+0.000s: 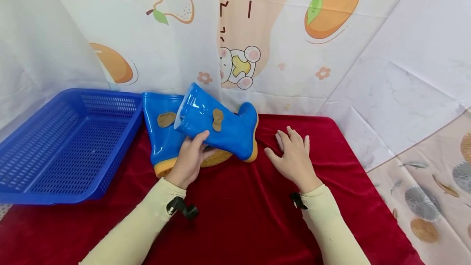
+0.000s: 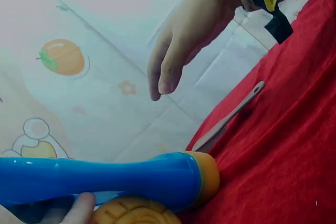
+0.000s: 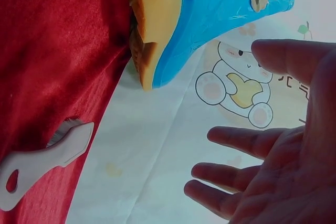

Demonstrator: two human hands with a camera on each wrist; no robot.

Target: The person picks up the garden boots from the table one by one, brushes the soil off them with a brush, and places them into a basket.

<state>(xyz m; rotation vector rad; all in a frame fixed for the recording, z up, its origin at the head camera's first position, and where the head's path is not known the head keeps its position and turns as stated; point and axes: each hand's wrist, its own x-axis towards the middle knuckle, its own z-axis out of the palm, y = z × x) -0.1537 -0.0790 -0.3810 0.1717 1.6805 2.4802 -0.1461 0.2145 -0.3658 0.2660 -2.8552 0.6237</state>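
Note:
My left hand [image 1: 189, 156] grips a blue rain boot [image 1: 232, 130] by its shaft, thumb over the near side. The boot lies tilted, opening to the upper left and yellow sole to the right, with a brown patch on its side. It partly covers a second blue rain boot [image 1: 162, 122], which has a similar patch and a yellow sole. My right hand [image 1: 294, 160] is apart from the boots, fingers spread and holding nothing. In the right wrist view, a white-handled brush [image 3: 50, 156] with grey bristles lies on the red cloth.
A blue plastic basket [image 1: 110, 167] with perforated walls stands at the left, beside the second boot. Red cloth [image 1: 235, 224] covers the table. Behind it hangs a white curtain [image 1: 121, 11] printed with fruit and a bear.

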